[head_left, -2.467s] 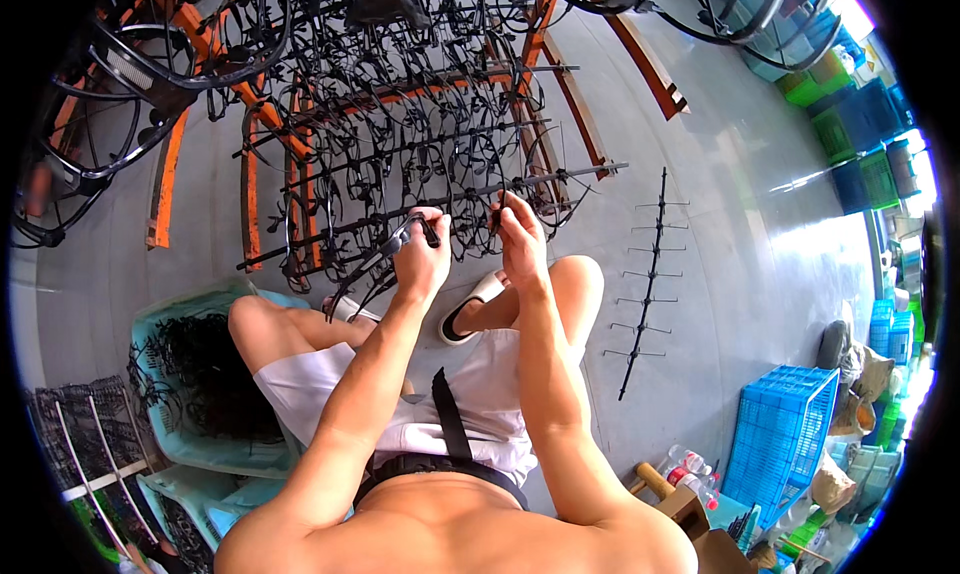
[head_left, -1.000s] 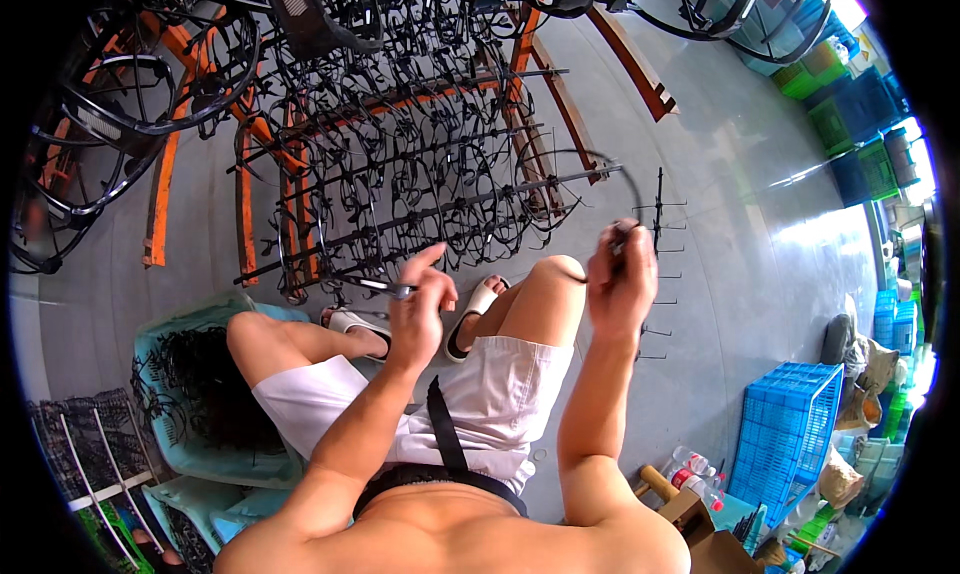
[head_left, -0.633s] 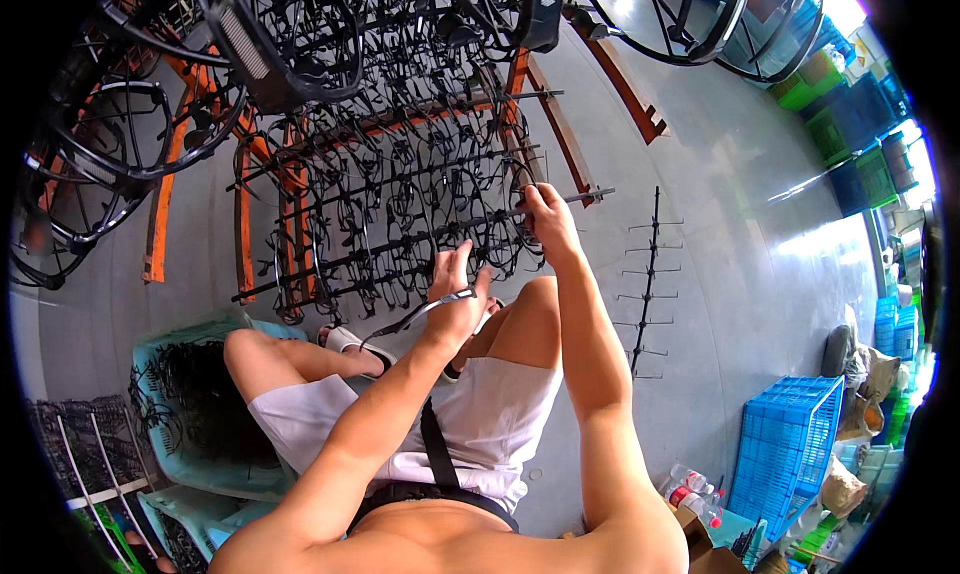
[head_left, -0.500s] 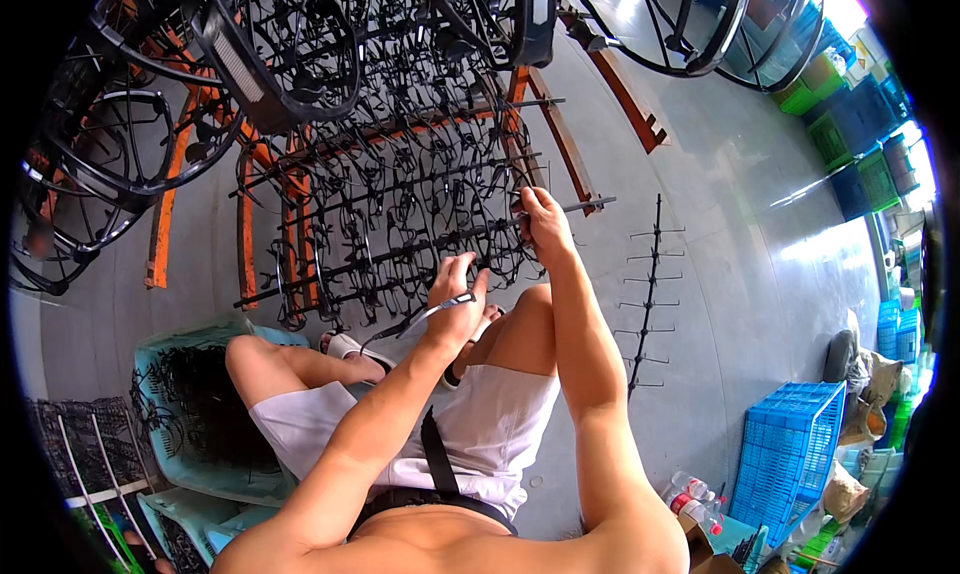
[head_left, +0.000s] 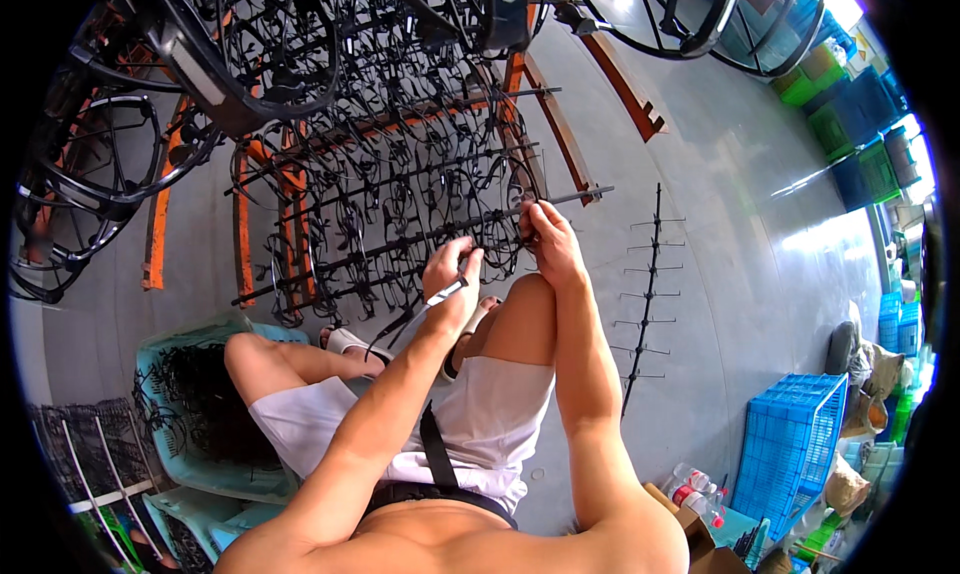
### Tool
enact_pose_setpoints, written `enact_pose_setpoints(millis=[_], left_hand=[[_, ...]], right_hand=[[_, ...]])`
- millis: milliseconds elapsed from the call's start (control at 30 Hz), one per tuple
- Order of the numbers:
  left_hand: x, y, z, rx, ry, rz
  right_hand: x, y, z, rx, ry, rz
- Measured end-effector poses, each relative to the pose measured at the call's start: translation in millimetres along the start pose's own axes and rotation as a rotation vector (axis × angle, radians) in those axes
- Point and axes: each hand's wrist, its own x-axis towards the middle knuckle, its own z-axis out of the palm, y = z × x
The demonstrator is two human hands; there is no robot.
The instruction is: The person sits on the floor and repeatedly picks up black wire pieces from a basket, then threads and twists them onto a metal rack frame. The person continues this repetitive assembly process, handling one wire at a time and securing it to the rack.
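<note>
My left hand (head_left: 450,279) is closed, fingers curled, in front of the rack's lowest bar. A thin dark strip with a pale, silvery end (head_left: 446,291) lies across it, its dark part trailing down toward my shin. My right hand (head_left: 554,242) pinches a thin black curved piece (head_left: 530,238) close to the right end of that black bar (head_left: 590,193); the fingers partly hide it. Many similar thin black pieces (head_left: 370,239) hang in rows from the hooked bars of the orange rack (head_left: 241,244).
A loose hooked rod (head_left: 648,299) lies on the floor to my right. On my left stands a pale teal crate (head_left: 160,444) of black pieces. Large black rings (head_left: 215,84) hang overhead. A blue crate (head_left: 785,454) and plastic bottles (head_left: 695,494) sit at the lower right.
My right hand has come slightly down and nearer from the bar end. The left hand has shifted slightly left and down, its fingers curling in. The view has shifted slightly.
</note>
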Motion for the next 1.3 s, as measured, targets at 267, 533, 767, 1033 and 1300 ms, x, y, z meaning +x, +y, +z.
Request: enact_pose_setpoints(millis=[267, 533, 767, 1033, 1300], left_hand=[[13, 3, 1, -0.038, 0.004, -0.072], [12, 7, -3, -0.005, -0.007, -0.046], [14, 8, -4, -0.009, -0.019, -0.093], [12, 5, -4, -0.013, -0.061, -0.077], [-8, 37, -59, -0.524, -0.274, -0.239]], right_hand=[[-17, 16, -7, -0.051, -0.055, -0.154], [-21, 32, 2, 0.12, 0.153, -0.239], [-20, 27, 15, 0.124, 0.181, -0.232], [-21, 20, 22, 0.023, 0.253, -0.227], [-94, -16, 58, -0.837, -0.232, -0.335]])
